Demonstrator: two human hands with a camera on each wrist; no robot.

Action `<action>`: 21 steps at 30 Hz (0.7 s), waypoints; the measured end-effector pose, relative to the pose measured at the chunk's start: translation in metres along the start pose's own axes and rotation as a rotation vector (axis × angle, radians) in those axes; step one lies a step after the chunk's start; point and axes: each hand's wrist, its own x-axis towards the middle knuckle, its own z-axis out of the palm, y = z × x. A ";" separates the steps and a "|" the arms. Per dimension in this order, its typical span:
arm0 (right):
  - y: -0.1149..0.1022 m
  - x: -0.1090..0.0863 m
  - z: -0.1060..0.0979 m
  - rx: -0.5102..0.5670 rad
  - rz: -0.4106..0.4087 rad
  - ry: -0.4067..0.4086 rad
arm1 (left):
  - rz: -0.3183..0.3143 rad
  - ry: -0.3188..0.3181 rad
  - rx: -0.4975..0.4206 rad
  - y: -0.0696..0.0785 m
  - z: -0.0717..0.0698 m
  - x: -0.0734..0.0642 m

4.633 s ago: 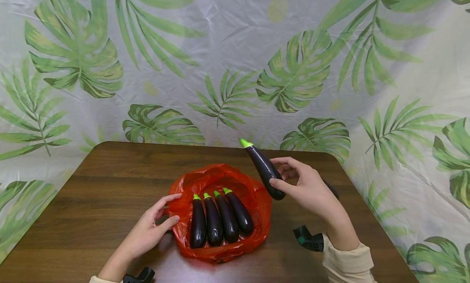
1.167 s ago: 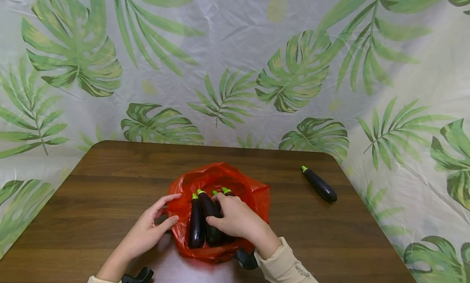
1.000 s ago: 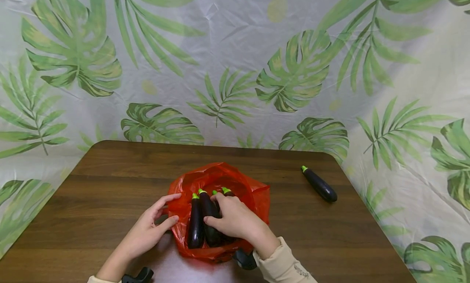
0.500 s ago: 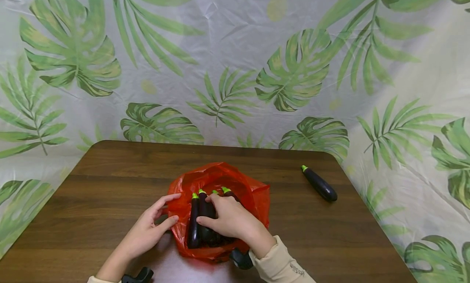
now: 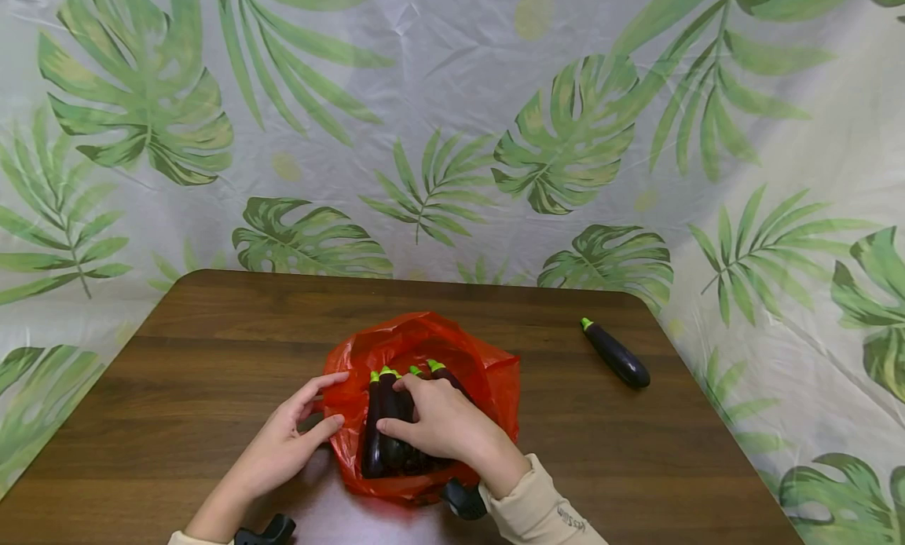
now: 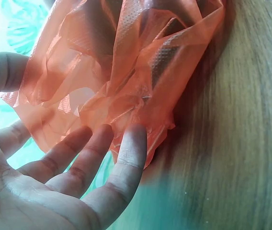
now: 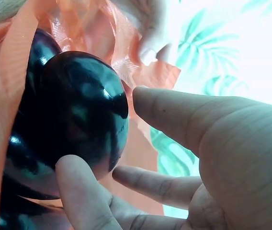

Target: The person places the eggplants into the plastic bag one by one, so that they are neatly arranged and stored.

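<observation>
Several dark purple eggplants with green stems lie side by side in an opened red plastic bag [image 5: 500,392] on the table. My right hand [image 5: 441,419] reaches into the bag, thumb and fingers around one eggplant [image 5: 389,407] close against the leftmost eggplant [image 5: 371,427]. In the right wrist view, the rounded end of that eggplant [image 7: 90,110] sits between thumb and fingers. My left hand [image 5: 290,439] holds the bag's left edge; in the left wrist view, fingertips touch the thin bag film [image 6: 93,86]. My right hand partly hides the eggplants on the right.
A single eggplant [image 5: 617,358] lies at the right of the brown wooden table [image 5: 226,388], stem pointing up and left. Behind the table hangs a leaf-patterned cloth [image 5: 438,97]. Dark wrist devices show at both wrists.
One eggplant, earlier in my right hand above the bag, now lies on the table at right. My right hand has since gone into the bag and shifted slightly left with an eggplant. Left hand unmoved.
</observation>
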 end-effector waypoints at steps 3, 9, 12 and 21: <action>0.002 0.000 -0.002 0.011 -0.013 0.003 | 0.000 0.001 0.002 0.000 0.000 0.000; 0.006 -0.001 -0.009 0.051 -0.059 0.014 | 0.008 0.003 0.005 -0.001 0.000 0.000; 0.007 -0.003 -0.015 0.070 -0.082 0.027 | 0.008 0.003 0.004 0.000 0.000 0.000; 0.014 -0.009 -0.032 0.090 -0.098 0.042 | 0.015 0.009 0.004 -0.001 0.001 0.000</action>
